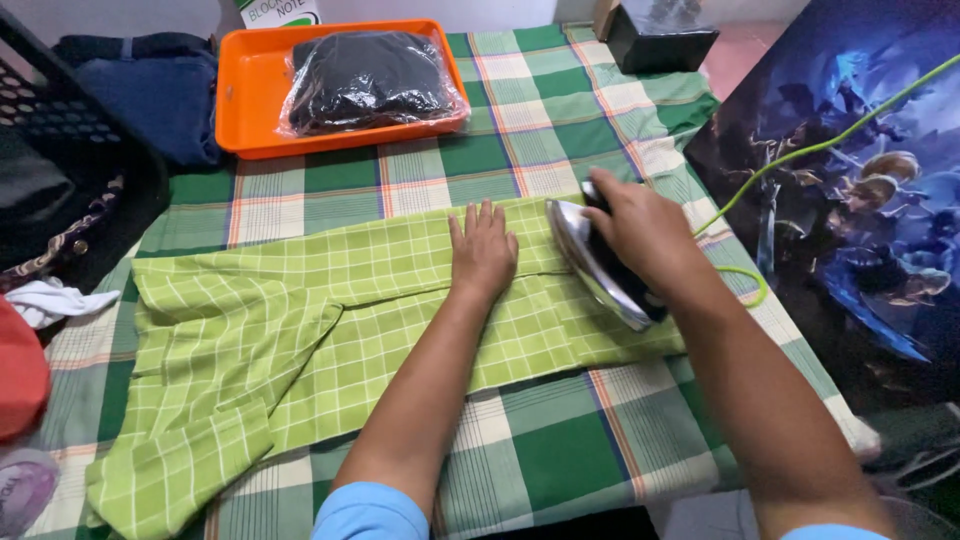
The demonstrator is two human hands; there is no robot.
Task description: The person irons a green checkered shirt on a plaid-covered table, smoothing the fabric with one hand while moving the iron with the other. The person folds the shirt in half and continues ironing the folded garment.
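Left hand [482, 250] flat, fingers together on checked lime cloth [300, 330], right hand [640, 225] clamped on shiny steel iron [598, 265]

Garment: light green checked shirt [300, 330] with thin white lines, lay spread flat across the green plaid cloth; one sleeve folded down toward the near left corner.
Garment state: mostly smooth, creased along a fold under the flat palm.
Iron: clothes iron [597, 262], shiny metal soleplate, dark body, tipped on its edge at the shirt's right end, soleplate facing left.
Cord: thin lime-green cord [800, 150] ran off right from the iron.
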